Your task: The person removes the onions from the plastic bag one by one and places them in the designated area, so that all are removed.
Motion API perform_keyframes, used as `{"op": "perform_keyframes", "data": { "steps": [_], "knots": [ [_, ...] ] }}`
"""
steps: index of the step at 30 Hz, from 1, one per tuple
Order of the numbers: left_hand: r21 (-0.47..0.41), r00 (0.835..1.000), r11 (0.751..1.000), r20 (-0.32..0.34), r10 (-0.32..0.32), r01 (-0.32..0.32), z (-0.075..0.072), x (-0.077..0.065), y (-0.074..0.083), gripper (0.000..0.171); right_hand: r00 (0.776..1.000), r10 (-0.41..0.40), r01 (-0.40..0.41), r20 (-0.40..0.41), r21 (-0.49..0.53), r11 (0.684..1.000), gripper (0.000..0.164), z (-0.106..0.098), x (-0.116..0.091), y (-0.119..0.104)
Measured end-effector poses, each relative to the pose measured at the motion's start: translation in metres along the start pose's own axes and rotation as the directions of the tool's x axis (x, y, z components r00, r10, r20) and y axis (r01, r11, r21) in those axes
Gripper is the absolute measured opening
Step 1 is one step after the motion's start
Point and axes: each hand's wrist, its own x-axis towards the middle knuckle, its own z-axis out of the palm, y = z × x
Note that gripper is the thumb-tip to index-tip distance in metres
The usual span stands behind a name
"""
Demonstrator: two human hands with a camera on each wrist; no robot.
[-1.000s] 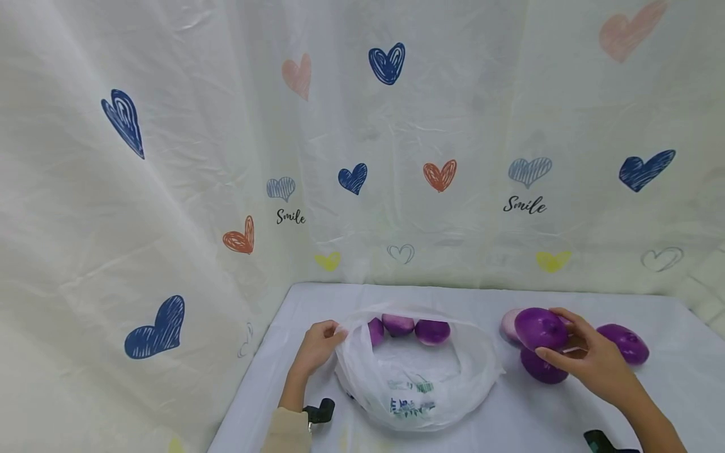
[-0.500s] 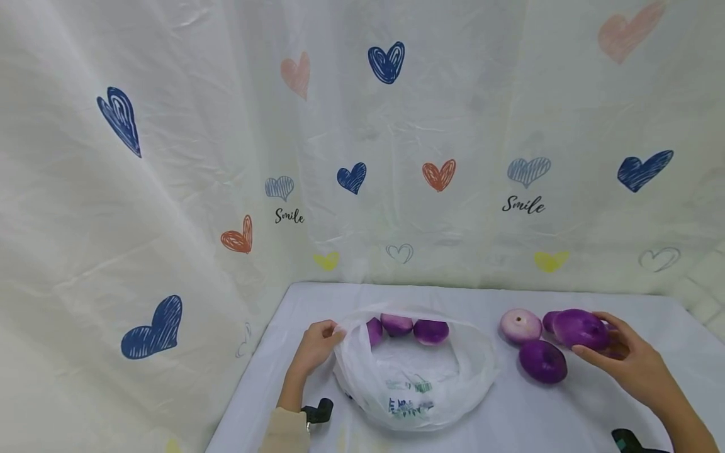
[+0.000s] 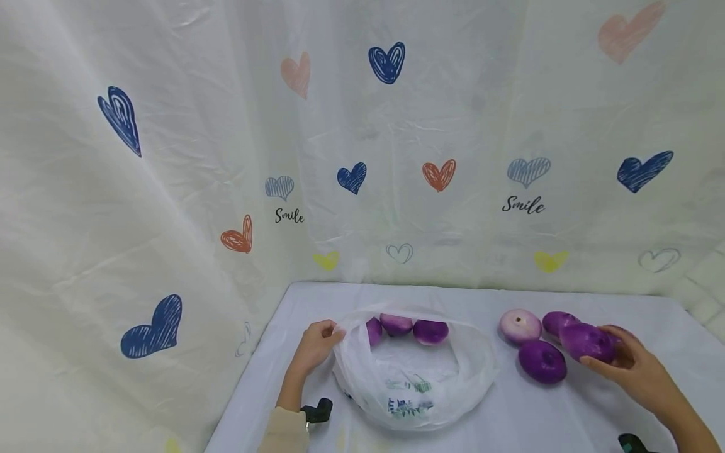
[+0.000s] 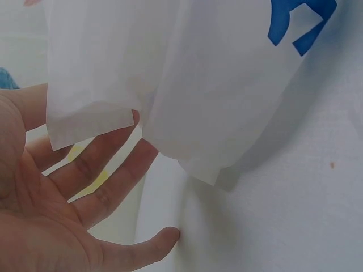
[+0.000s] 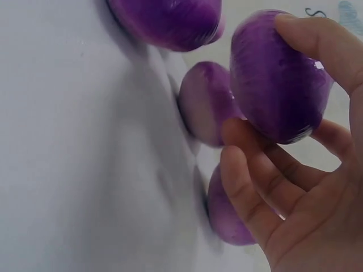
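My right hand (image 3: 640,371) holds a glossy purple onion (image 3: 586,343) between thumb and fingers, at the right of the table. In the right wrist view this onion (image 5: 278,79) shows faint stripes, above the table with the thumb over it. Another onion (image 3: 557,322) lies behind it, and one more (image 5: 229,209) sits beyond my fingers, mostly hidden in the head view. My left hand (image 3: 315,345) pinches the left rim of a white plastic bag (image 3: 413,402). Three purple onions (image 3: 432,332) show inside the bag's opening. In the left wrist view, bag plastic covers some fingertips.
A pale pinkish onion (image 3: 520,326) and a dark purple onion (image 3: 542,362) lie close together between the bag and my right hand. The table has a white cover (image 3: 453,296). A white curtain with printed hearts (image 3: 387,63) hangs behind and at the left.
My right hand has carried its onion rightward from over the pale and dark onions, then slightly lower, uncovering them. My left hand stays at the bag's rim.
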Motion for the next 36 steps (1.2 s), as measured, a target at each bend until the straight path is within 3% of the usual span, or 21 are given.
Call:
{"op": "perform_keyframes", "data": {
  "steps": [17, 36],
  "knots": [
    [0.000, 1.000, 1.000, -0.001, -0.008, 0.008, 0.000, 0.000, 0.000, 0.018, 0.987, 0.033, -0.022, 0.154, -0.077, 0.997, 0.101, 0.002, 0.006, 0.026],
    [-0.005, 1.000, 1.000, 0.003, -0.011, 0.011, 0.002, 0.000, -0.001, 0.018, 0.992, -0.033, 0.044, 0.122, -0.081, 0.996, 0.096, 0.008, 0.006, 0.034]
  ]
}}
